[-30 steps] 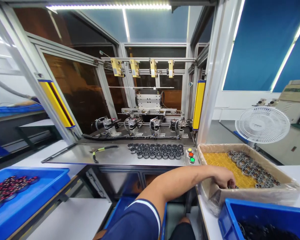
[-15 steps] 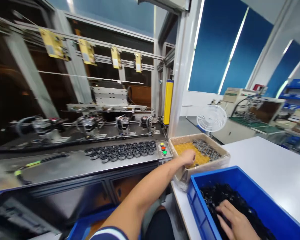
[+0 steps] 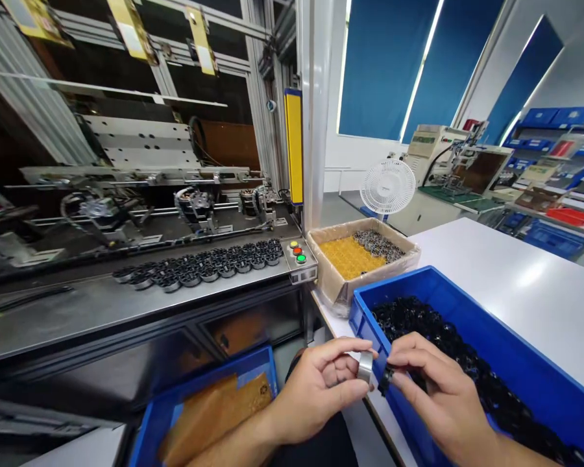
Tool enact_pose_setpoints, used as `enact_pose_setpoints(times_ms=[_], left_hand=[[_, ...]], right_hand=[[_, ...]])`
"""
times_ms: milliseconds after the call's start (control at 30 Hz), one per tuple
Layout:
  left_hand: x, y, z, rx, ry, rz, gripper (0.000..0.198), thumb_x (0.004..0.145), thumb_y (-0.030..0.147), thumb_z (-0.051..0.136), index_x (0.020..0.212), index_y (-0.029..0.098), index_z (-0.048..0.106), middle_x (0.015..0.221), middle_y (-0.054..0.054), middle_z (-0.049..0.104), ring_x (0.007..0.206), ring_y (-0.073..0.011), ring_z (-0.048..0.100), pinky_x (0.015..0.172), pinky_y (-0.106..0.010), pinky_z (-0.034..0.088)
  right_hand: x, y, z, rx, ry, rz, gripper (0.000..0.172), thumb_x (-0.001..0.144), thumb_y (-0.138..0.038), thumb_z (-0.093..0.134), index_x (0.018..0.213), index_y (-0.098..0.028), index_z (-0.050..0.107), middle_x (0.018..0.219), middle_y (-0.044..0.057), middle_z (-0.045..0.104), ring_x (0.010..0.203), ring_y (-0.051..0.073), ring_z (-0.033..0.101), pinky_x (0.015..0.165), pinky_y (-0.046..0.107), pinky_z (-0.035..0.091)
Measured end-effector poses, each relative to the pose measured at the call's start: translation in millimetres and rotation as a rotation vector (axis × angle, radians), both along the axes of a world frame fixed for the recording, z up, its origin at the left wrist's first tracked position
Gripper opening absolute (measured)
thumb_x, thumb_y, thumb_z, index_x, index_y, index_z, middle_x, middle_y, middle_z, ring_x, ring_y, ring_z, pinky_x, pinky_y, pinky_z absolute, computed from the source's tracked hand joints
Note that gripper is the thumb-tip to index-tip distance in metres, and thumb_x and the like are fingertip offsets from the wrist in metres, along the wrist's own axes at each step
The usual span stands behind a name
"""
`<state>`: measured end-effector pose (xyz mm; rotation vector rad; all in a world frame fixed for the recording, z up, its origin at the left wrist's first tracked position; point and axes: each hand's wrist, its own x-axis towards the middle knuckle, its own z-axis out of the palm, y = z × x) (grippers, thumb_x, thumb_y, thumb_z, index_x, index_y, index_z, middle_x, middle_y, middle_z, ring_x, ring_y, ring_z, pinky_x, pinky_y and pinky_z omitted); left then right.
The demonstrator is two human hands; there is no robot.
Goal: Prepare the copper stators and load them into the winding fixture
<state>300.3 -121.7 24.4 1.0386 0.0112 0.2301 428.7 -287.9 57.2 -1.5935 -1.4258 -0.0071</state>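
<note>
My left hand (image 3: 316,388) is closed around a small silver metal ring (image 3: 365,366), held upright between thumb and fingers. My right hand (image 3: 435,389) pinches a small black plastic part (image 3: 384,381) right beside that ring, the two pieces nearly touching. Both hands hover over the near left corner of a blue bin (image 3: 511,363) filled with several black plastic parts (image 3: 438,337). Behind the bin stands a cardboard box (image 3: 331,275) lined with yellow sheet, holding several metal rings (image 3: 377,243) at its far side.
A steel machine shelf (image 3: 78,311) on the left carries rows of dark ring assemblies (image 3: 199,264) and a three-button panel (image 3: 296,253). A blue tray with a brown sheet (image 3: 209,408) sits below. A white fan (image 3: 387,188) and a white table (image 3: 516,279) lie to the right.
My left hand left the cardboard box and came back with a metal ring. My right hand lifted out of the blue bin with a black part. The view swung right and down.
</note>
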Motion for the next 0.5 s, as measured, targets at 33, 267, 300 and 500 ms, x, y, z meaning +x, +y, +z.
enact_pose_setpoints(times_ms=[33, 267, 300, 500], left_hand=[[-1.1, -3.6, -0.6, -0.055, 0.007, -0.043, 0.044, 0.073, 0.023, 0.086, 0.115, 0.021, 0.072, 0.098, -0.006, 0.074, 0.083, -0.0105, 0.069, 0.080, -0.022, 0.054], [-3.2, -21.3, -10.8, -0.076, 0.088, 0.050, 0.056, 0.052, 0.012, 0.095, 0.104, 0.015, 0.074, 0.083, -0.003, 0.078, 0.072, -0.0105, 0.072, 0.072, -0.019, 0.057], [-3.2, -22.2, -11.7, -0.060, 0.081, 0.075, 0.058, 0.051, 0.011, 0.095, 0.105, 0.014, 0.074, 0.082, -0.004, 0.079, 0.072, -0.0111, 0.072, 0.071, -0.019, 0.057], [-2.4, -19.0, -15.9, -0.041, 0.055, 0.112, 0.055, 0.053, 0.014, 0.095, 0.102, 0.013, 0.072, 0.087, -0.006, 0.080, 0.080, -0.0149, 0.075, 0.077, -0.022, 0.059]], right_hand=[[-5.9, 0.7, -0.1, 0.020, 0.004, 0.019, 0.018, 0.095, -0.011, 0.058, 0.106, -0.025, 0.062, 0.094, 0.002, 0.062, 0.086, 0.012, 0.064, 0.074, 0.022, 0.055], [-12.3, -4.1, -12.6, 0.052, -0.113, 0.038, 0.033, 0.090, 0.000, 0.055, 0.116, -0.020, 0.061, 0.098, 0.006, 0.061, 0.091, 0.014, 0.062, 0.077, 0.026, 0.056], [-11.9, -5.3, -12.0, 0.056, -0.134, 0.047, 0.035, 0.089, 0.001, 0.055, 0.117, -0.019, 0.060, 0.099, 0.007, 0.061, 0.092, 0.015, 0.062, 0.077, 0.027, 0.056], [-7.4, -7.2, -10.2, 0.042, -0.367, 0.106, 0.044, 0.084, -0.001, 0.058, 0.128, -0.009, 0.055, 0.109, 0.015, 0.060, 0.104, 0.022, 0.061, 0.083, 0.035, 0.058]])
